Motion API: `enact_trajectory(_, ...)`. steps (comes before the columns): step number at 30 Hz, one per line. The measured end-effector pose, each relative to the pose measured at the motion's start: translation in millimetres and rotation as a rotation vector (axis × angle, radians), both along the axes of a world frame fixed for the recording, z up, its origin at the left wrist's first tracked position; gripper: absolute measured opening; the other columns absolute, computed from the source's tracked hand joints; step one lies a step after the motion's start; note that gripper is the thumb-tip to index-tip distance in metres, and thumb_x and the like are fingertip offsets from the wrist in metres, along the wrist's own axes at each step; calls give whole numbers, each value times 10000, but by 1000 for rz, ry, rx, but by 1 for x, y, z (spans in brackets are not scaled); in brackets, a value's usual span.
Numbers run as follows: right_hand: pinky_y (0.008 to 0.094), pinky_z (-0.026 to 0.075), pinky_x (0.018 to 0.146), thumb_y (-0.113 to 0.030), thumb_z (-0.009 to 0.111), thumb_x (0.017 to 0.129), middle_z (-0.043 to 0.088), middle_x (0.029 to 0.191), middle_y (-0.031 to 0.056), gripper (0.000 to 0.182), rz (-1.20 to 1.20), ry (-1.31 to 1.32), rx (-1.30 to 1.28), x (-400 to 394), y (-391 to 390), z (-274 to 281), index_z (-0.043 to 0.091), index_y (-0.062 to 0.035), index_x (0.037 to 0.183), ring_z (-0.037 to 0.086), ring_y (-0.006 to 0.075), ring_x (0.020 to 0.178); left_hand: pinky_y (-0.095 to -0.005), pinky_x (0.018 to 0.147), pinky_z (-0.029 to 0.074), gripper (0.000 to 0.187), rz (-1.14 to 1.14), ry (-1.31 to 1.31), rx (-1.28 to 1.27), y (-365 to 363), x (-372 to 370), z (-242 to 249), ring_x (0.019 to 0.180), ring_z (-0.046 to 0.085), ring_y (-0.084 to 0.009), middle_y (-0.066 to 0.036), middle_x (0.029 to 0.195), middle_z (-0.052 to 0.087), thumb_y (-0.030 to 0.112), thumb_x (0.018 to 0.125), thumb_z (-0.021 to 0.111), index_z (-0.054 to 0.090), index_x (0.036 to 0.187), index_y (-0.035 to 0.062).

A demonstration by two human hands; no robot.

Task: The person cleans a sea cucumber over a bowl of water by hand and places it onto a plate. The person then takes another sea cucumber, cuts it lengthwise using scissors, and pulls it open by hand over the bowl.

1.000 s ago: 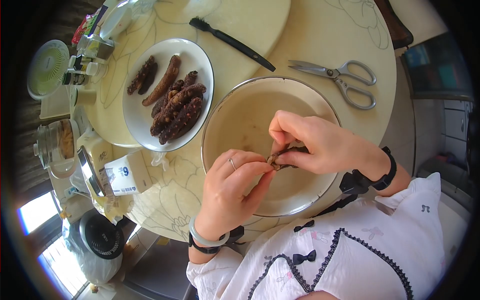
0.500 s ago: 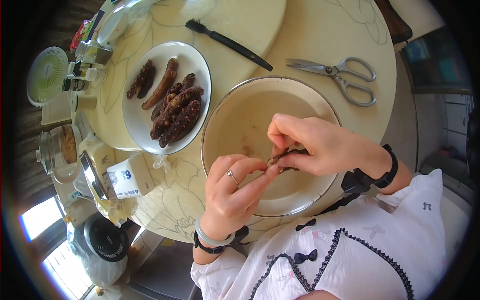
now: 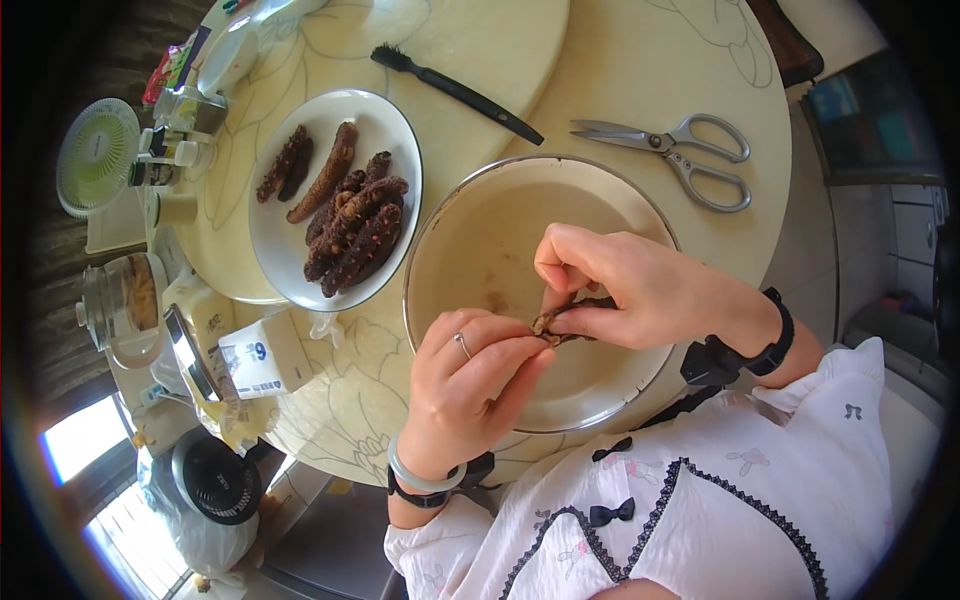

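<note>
The right hand (image 3: pixel 625 285) pinches a dark piece (image 3: pixel 547 325) above the basin (image 3: pixel 500 240). The left hand (image 3: pixel 465 385) has its fingertips at the piece's near end; whether they grip, I can't tell. Beyond, on the desk (image 3: pixel 330 415), sit a plate (image 3: pixel 275 250), a brush (image 3: pixel 462 93) and scissors (image 3: pixel 658 142).

L hand (image 3: pixel 465 380) back up, fingers angled up & R, thumb (image 3: pixel 512 398) below index, tips close tog. R hand (image 3: pixel 625 285) points L, back up, index bent, thumb (image 3: pixel 590 322) straight, set agst. fingers in a tight pinch. Fingertips of both v. near e/o, in front of torso. L forearm (image 3: pixel 415 512) rises fr. below; R forearm (image 3: pixel 798 358) slants in fr. lower R.
</note>
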State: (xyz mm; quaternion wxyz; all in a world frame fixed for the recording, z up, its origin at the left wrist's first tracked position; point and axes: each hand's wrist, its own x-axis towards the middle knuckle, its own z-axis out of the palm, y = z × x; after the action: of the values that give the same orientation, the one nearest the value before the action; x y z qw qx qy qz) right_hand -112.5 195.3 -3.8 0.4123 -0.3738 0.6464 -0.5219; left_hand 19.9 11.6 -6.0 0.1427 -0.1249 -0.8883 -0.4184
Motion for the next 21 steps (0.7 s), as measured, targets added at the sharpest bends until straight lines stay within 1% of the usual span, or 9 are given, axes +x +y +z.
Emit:
enact_trajectory(2,348,493,690,8,676,876,636,825,131,272,3,-1,5,0,0,-1,429,-28,985,662,258,786,-365,702,497,204,12,-56,-12,0,0,1,787,626,-262,-71,902,679,6,737,803,686,899,48)
enact_trajectory(6,349,498,697,13,677,872,642,831,133,278,3,-26,-21,1,0,-1,427,-28,986,686,264,810,-367,704,497,215,22,-70,16,1,0,1,783,626,-267,-69,897,677,-9,737,792,682,913,48)
enact_trajectory(8,354,501,702,24,671,870,654,842,141,279,15,-84,-8,1,0,0,422,-27,986,709,270,846,-367,704,497,233,11,-71,52,-1,1,0,780,624,-264,-66,893,674,-12,731,793,682,927,49)
enact_trajectory(11,359,502,704,37,659,870,665,850,149,275,32,-12,-13,1,0,-1,417,-26,985,716,280,867,-368,704,495,236,1,-17,14,0,0,-3,784,622,-263,-64,892,671,-6,725,792,683,927,50)
enact_trajectory(14,359,501,704,47,647,870,668,846,154,267,40,-15,4,0,0,1,415,-26,981,715,288,870,-369,702,493,239,-26,6,-58,-2,1,-3,790,620,-261,-64,895,669,7,720,789,684,929,54)
enact_trajectory(21,363,496,697,38,652,869,658,824,154,268,39,-1,9,1,0,0,414,-26,975,692,291,816,-373,699,495,231,-16,1,-92,0,2,-2,795,622,-262,-65,900,672,6,718,785,676,918,45)
